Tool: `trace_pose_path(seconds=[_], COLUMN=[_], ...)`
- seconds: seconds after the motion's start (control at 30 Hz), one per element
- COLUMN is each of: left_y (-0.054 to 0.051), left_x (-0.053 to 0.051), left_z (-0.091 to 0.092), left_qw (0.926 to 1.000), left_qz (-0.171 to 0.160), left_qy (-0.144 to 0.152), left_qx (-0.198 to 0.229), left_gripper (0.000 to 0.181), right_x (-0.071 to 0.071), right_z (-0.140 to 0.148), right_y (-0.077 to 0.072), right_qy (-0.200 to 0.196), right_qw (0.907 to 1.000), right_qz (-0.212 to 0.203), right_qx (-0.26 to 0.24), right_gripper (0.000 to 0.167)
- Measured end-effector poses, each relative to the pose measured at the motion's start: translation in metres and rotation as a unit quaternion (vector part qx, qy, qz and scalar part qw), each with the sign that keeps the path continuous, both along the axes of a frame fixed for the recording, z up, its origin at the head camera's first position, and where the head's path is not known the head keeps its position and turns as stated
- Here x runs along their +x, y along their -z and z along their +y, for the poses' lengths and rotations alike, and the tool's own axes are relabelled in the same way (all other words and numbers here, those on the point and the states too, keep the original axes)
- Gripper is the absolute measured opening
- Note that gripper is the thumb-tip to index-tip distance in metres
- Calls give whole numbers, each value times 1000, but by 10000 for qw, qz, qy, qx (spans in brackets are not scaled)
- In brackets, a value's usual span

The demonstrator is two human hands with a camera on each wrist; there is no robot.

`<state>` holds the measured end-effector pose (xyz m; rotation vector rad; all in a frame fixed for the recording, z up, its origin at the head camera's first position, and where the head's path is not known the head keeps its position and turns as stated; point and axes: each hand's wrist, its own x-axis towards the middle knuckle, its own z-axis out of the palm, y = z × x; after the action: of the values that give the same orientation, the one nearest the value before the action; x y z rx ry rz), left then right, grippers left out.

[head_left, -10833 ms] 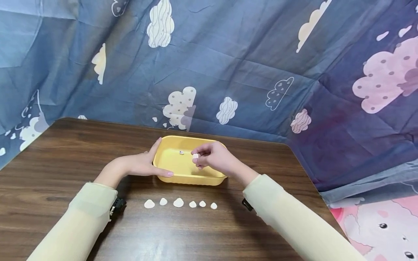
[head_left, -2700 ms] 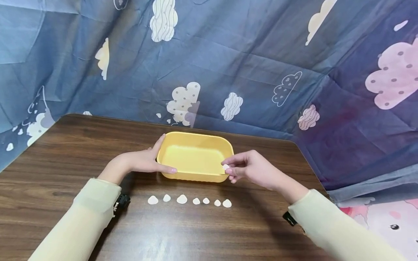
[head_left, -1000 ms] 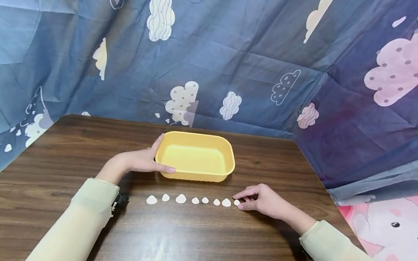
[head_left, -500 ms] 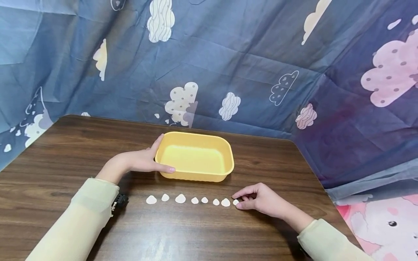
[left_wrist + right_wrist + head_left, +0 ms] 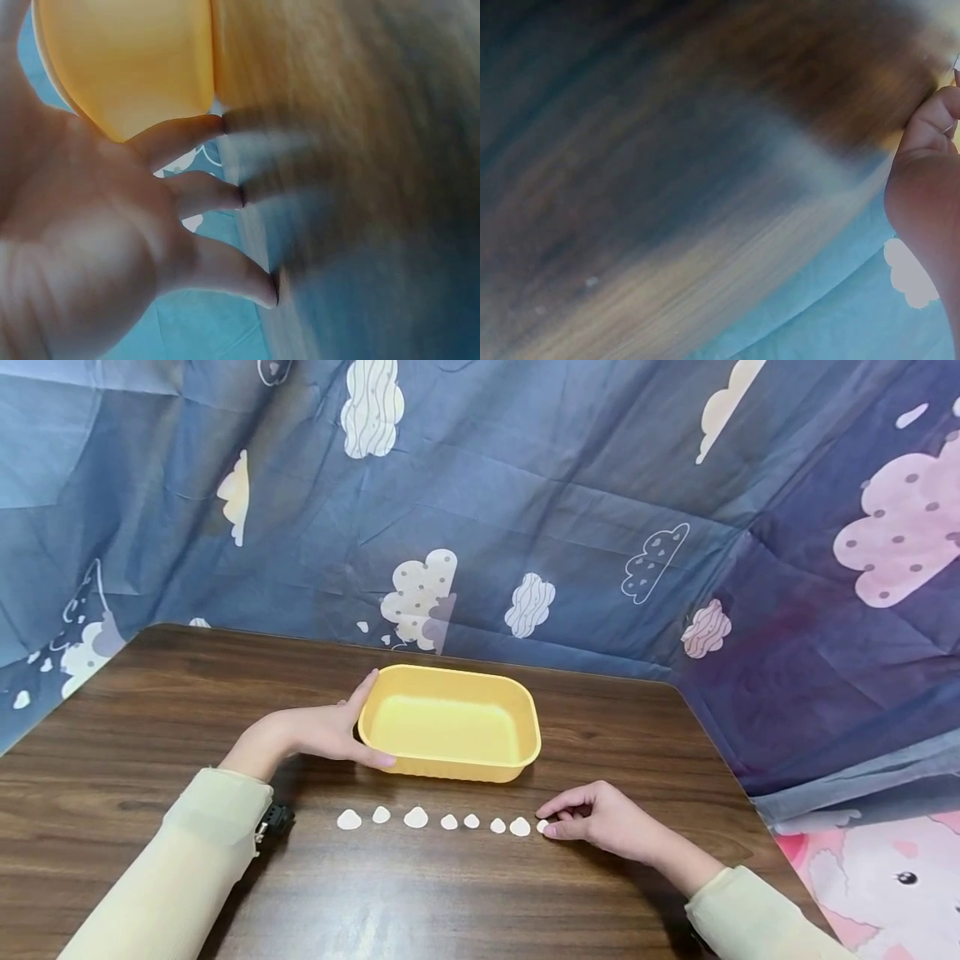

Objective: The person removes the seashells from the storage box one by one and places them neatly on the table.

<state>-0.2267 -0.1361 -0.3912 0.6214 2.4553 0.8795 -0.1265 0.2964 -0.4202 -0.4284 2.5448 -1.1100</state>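
Observation:
In the head view, a row of several small white fan-shaped shells (image 5: 416, 817) lies on the wooden table. At the row's right end my right hand (image 5: 611, 827) pinches the last small shell (image 5: 542, 827) between thumb and index finger against the tabletop. My left hand (image 5: 326, 731) spans the left end of a yellow plastic box (image 5: 450, 770), thumb along the front wall and index finger at the back rim. In the left wrist view the fingers (image 5: 217, 270) are straight and spread, their tips on the table. The right wrist view shows only part of the right hand (image 5: 922, 180).
The dark wood table (image 5: 420, 893) reaches back to a blue cloud-print curtain (image 5: 480, 510), which turns the corner at the right. A pink printed cloth (image 5: 892, 877) hangs past the table's right edge.
Over about ten seconds the row has grown rightward by two shells, and the small piece in the box has left it. In the last second the left thumb slid slightly down; the right hand stayed put.

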Motion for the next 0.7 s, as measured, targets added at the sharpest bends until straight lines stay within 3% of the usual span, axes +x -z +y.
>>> trace_pose_path(seconds=[0.27,0.47,0.7], left_y=[-1,-2,-8], left_x=[-1,-3,-1], left_z=[0,-7,-7], left_qw=[9996,9989,9986], left_qz=[287,441,114], left_qy=[81,13,-146], left_qx=[29,155,504], left_gripper=[146,129,107], right_x=[0,0,0], right_z=[0,0,0], right_y=[0,1,1], right_qy=[29,20,-9], right_qw=[10000,9999,9998], right_qz=[53,79,152], right_qx=[75,110,127], right_gripper=[19,19,17])
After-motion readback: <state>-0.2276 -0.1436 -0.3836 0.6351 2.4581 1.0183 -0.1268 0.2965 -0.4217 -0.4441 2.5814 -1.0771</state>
